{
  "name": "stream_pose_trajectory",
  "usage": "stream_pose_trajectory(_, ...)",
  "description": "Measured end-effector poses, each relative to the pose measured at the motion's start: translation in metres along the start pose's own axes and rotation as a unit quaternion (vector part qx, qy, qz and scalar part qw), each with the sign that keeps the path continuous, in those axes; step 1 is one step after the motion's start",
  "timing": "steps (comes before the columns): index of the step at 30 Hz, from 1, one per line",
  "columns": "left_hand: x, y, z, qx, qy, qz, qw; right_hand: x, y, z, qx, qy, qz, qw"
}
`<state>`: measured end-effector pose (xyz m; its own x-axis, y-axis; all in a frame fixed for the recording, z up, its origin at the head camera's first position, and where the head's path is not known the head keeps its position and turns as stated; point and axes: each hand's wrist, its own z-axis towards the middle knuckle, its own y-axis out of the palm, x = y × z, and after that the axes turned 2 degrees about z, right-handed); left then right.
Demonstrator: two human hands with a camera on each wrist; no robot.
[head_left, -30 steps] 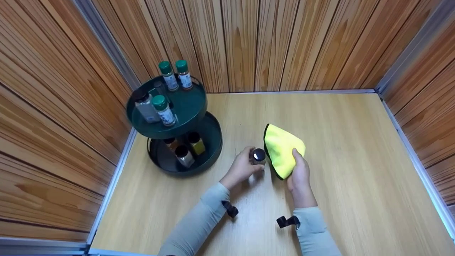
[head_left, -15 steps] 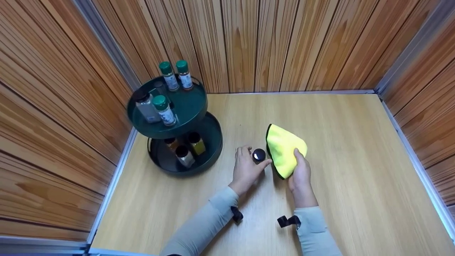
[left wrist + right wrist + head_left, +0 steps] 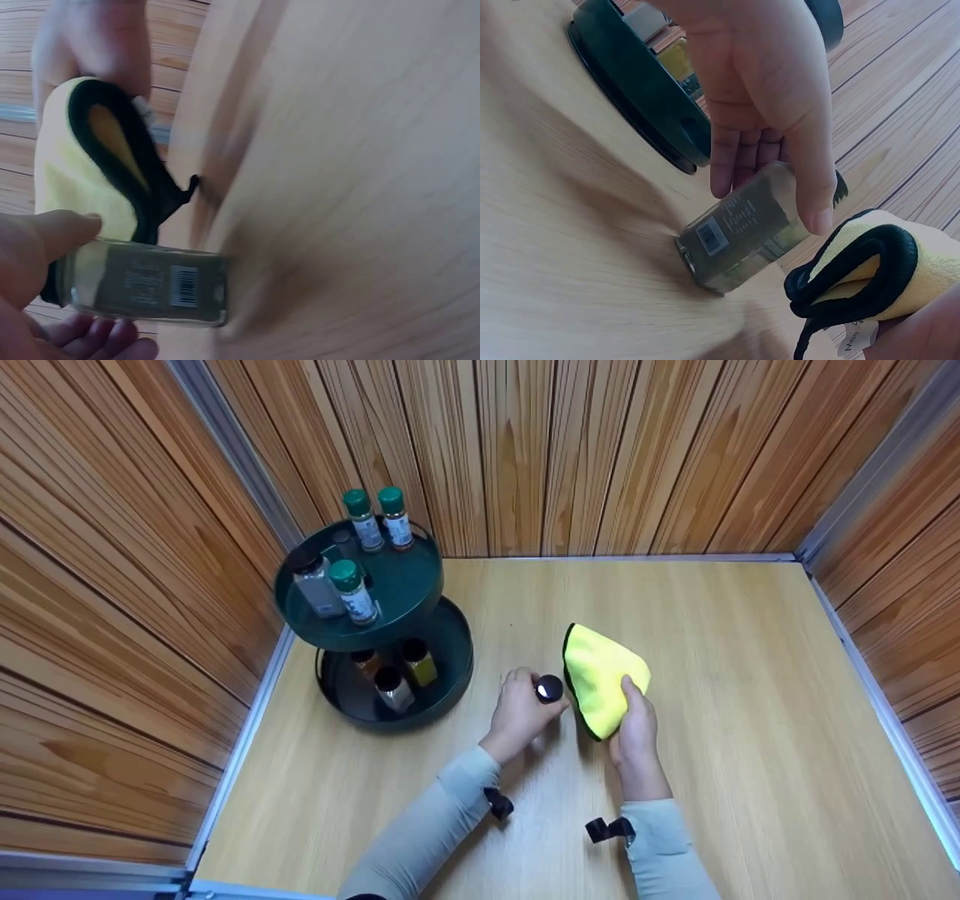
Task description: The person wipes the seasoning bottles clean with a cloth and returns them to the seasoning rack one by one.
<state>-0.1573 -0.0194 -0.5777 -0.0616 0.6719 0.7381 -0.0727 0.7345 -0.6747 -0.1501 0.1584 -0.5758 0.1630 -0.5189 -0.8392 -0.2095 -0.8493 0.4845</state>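
In the head view my left hand [image 3: 519, 711] grips a spice jar with a dark cap [image 3: 549, 688] over the middle of the table. The right wrist view shows the glass jar [image 3: 739, 229] tilted, with a barcode on its side and its base close to the tabletop. Thumb and fingers lie on opposite sides of the jar near its cap. My right hand [image 3: 636, 727] holds a folded yellow cloth [image 3: 604, 675] with black edging, just right of the jar. In the left wrist view the cloth [image 3: 75, 180] overlaps the upper part of the jar [image 3: 150, 283].
A dark green two-tier round rack [image 3: 405, 619] stands at the left. Its upper tier carries green-capped jars [image 3: 358, 604] and a larger dark-capped one [image 3: 319, 589]; several jars [image 3: 394, 690] stand below. Wood-panelled walls [image 3: 517, 457] enclose the table [image 3: 750, 697] at back and sides.
My left hand loosened and its fingers shifted around the jar, then closed on it again, a little further right. My right hand and the cloth moved slightly right.
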Motion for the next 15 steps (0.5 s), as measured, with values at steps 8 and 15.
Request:
stream_pose_trajectory(8,-0.002,-0.013,0.003,-0.045,0.041,-0.021,0.9979,-0.001,0.003,-0.001,0.003,-0.009,-0.008,0.9999)
stream_pose_trajectory(15,-0.005,-0.022,0.009,-0.091,0.054,-0.049,0.9932,-0.005,0.011,-0.002,0.001,-0.017,-0.005,0.9998)
